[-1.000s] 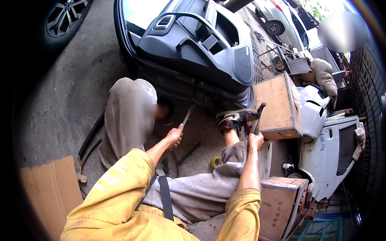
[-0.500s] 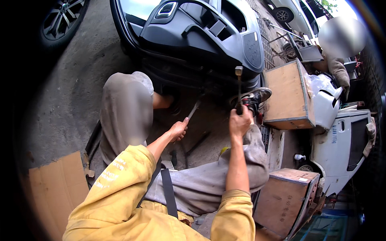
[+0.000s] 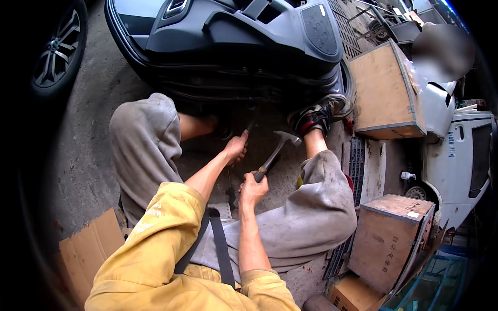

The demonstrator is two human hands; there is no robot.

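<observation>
Nearest, yellow sleeves [image 3: 155, 249] rising from the lower edge, a dark strap [image 3: 220, 249] across the lap, grey trousers [image 3: 311, 217] spread to either side. Right hand [image 3: 252, 191] with its grip clamped on the low end of a hammer [image 3: 274, 154] handle, head raised and tilted toward the right foot. Probably head-heavy and stiff; best held low on the handle as now for swing, nearer the head for fine taps. Handle possibly slick with grime.

Just beyond, left hand [image 3: 236, 149] with its grip closed on a thin dark tool [image 3: 250, 126], most likely a chisel or punch, tip aimed at the underside of the door; too slim and shadowed to name surely. Likely rigid and narrow, so fingers close to the struck end at risk.

Farther, a car door [image 3: 233, 46] lying on the concrete floor [image 3: 88, 155], trim side up, sandalled foot [image 3: 314, 116] braced against its edge. Bulky and awkward by the look, plastic trim easily cracked.

Left, cardboard [image 3: 88, 249] and a wheel [image 3: 57, 57]. Right, wooden crates [image 3: 386, 93] and white body panels [image 3: 461, 155].
</observation>
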